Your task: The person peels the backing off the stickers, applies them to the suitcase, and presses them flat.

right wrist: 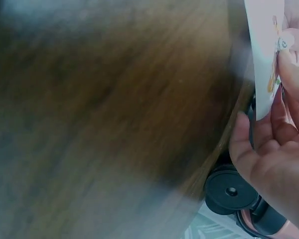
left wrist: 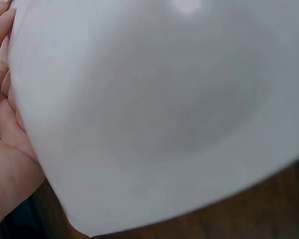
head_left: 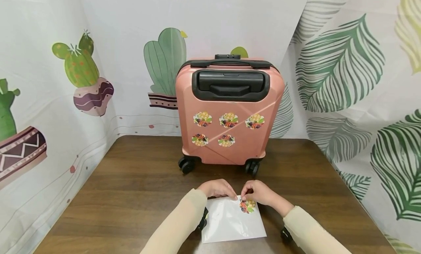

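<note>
A glossy white sheet is held up over the table in the head view, with one fruit-patterned sticker at its upper right corner. My left hand grips the sheet's top edge, fingertips close beside the sticker. At the sticker's upper edge, my right hand pinches with thumb and forefinger. The sheet's blank face fills most of the left wrist view, with the left hand along its side. In the right wrist view, the right hand meets the sheet's edge.
Behind the hands a pink suitcase stands upright on the brown wooden table. Several similar stickers are on its front, three in an upper row and two below. Black wheels support it. A patterned cloth hangs behind.
</note>
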